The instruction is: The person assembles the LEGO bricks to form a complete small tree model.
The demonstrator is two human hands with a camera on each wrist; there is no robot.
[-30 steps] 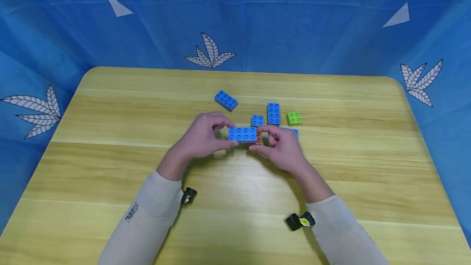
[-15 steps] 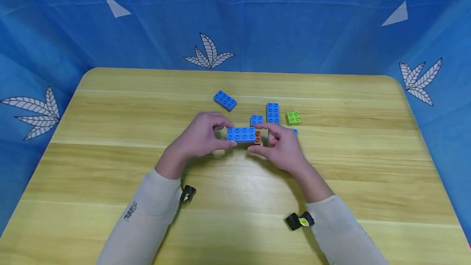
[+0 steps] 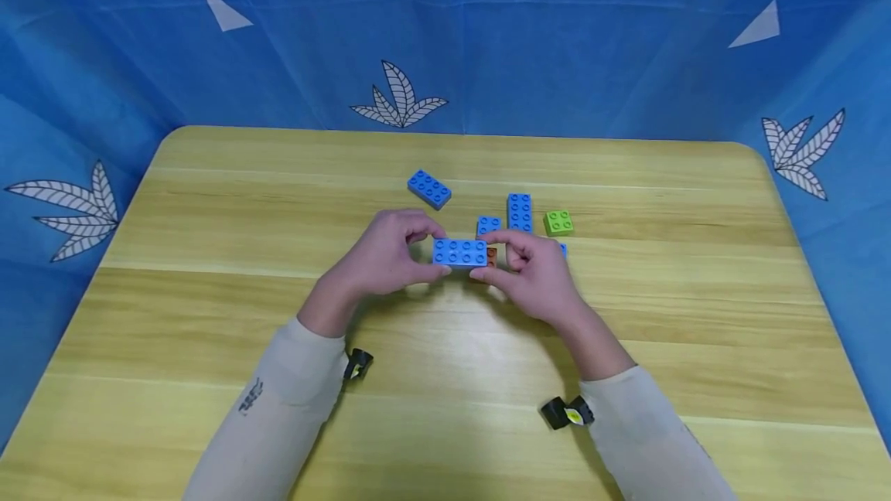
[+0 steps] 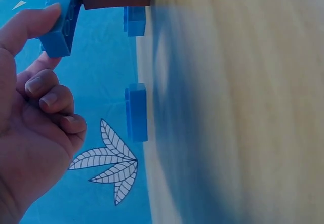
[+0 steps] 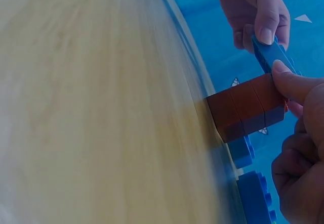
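A long blue building brick lies across the top of an orange-brown brick stack, reaching out to the left of it. My left hand pinches the blue brick's free left end between thumb and index finger; its other fingers are curled in the left wrist view. At the brick's right end my right hand pinches with thumb and index finger, right where it meets the stack. The right thumb overlaps the topmost brown brick in the right wrist view. From above, the blue brick hides most of the stack.
Behind the hands lie a slanted blue brick, a small square blue brick, an upright-lying long blue brick and a lime green brick. Another blue brick is mostly hidden by my right hand. A blue curtain borders the table's far edge.
My right index fingertip has shifted slightly left along the blue brick's back edge, and less of the brown stack shows. The left hand keeps its pinch. Loose bricks stay put.
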